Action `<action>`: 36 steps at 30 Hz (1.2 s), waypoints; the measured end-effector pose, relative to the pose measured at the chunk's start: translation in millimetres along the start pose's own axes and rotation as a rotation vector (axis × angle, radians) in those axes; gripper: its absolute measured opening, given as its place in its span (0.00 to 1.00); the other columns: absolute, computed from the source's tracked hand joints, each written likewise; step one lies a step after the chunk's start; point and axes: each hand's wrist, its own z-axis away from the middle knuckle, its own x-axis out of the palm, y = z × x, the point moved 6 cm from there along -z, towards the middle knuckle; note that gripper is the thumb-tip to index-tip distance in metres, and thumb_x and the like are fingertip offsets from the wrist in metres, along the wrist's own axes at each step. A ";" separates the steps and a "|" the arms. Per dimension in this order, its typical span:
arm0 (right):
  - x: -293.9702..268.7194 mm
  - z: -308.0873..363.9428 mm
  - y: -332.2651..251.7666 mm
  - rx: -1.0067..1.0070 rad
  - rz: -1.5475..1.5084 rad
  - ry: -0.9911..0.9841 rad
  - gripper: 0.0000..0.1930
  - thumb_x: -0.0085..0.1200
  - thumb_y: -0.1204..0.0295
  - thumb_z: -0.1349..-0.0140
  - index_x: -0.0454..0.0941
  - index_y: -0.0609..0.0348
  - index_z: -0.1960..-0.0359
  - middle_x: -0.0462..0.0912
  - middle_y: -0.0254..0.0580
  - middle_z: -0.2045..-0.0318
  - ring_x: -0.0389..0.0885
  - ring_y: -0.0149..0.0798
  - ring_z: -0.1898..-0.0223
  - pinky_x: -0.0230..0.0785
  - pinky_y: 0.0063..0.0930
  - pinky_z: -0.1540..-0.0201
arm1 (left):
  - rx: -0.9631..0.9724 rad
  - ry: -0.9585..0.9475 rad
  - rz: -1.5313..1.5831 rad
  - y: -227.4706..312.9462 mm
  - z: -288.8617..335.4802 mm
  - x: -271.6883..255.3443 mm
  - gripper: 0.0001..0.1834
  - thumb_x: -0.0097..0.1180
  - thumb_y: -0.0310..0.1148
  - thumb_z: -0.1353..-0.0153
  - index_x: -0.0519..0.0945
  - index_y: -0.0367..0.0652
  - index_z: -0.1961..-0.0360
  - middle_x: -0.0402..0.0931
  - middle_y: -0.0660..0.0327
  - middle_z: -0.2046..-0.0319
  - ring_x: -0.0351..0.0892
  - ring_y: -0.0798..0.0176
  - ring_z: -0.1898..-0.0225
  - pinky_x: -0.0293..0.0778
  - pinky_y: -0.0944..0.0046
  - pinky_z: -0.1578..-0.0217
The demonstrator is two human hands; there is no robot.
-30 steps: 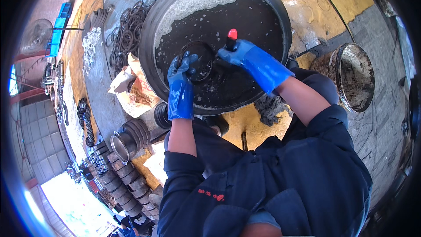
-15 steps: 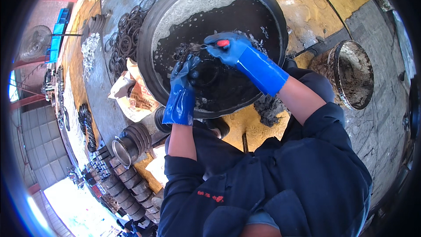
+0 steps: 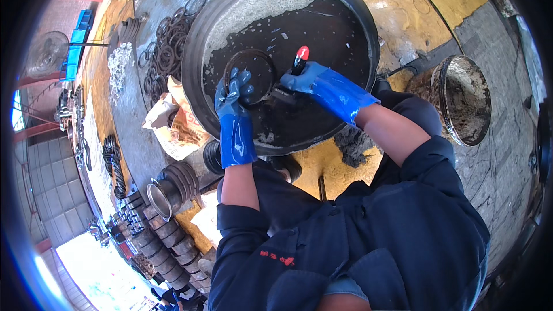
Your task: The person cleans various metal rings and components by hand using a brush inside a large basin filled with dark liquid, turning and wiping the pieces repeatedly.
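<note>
Both hands wear blue rubber gloves over a wide, round dark tub (image 3: 194, 89) of blackish liquid with pale foam. My left hand (image 3: 235, 89) is closed on the near left side of a thin black ring (image 3: 251, 52), which stands tilted above the liquid. In my right hand (image 3: 302, 79) is a brush-like tool with a black, red-tipped handle (image 3: 302, 53). The handle points up and away; the dark, blurred head (image 3: 282, 94) is low beside the ring's right edge. Whether the head touches the ring I cannot tell.
Many black rings (image 3: 167, 55) lie heaped left of the tub, near a crumpled printed sack (image 3: 181, 132). Stacked ring-shaped parts (image 3: 178, 181) stand at the lower left. A dirty bucket (image 3: 465, 101) is at the right, and grey sludge (image 3: 352, 145) lies by the tub's near edge.
The ring now stands up clearly in my left hand. My right hand has moved right and nearer, its tool turned so the red handle end points upward and away.
</note>
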 end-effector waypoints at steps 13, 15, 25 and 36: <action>-21.5 17.1 -32.1 -0.146 0.211 -0.129 0.24 0.60 0.47 0.41 0.84 0.52 0.54 0.87 0.42 0.60 0.84 0.41 0.58 0.73 0.34 0.51 | 0.040 -0.252 -0.044 -5.0 -11.9 3.9 0.26 0.59 0.36 0.36 0.71 0.44 0.38 0.78 0.50 0.46 0.82 0.54 0.51 0.78 0.55 0.56; -23.6 23.7 -47.9 -0.217 0.528 0.023 0.19 0.58 0.51 0.40 0.84 0.49 0.56 0.87 0.40 0.62 0.85 0.46 0.59 0.75 0.37 0.53 | 0.454 -0.116 -0.782 16.3 -7.3 -1.1 0.29 0.66 0.37 0.43 0.74 0.40 0.41 0.80 0.48 0.49 0.81 0.52 0.50 0.77 0.56 0.52; 1.8 -4.3 -25.5 -0.132 1.082 0.002 0.14 0.53 0.58 0.39 0.82 0.38 0.52 0.85 0.38 0.55 0.83 0.47 0.51 0.75 0.45 0.50 | 0.283 -0.519 -1.041 6.8 40.7 70.0 0.21 0.62 0.30 0.43 0.79 0.39 0.48 0.83 0.50 0.56 0.82 0.52 0.57 0.77 0.59 0.53; -7.3 11.1 -51.8 -0.744 -0.092 -0.012 0.14 0.63 0.67 0.41 0.84 0.49 0.53 0.86 0.41 0.56 0.85 0.43 0.54 0.77 0.34 0.48 | -0.298 -0.168 -0.172 -2.7 26.0 19.0 0.15 0.58 0.33 0.35 0.79 0.39 0.49 0.85 0.61 0.61 0.73 0.73 0.71 0.68 0.73 0.68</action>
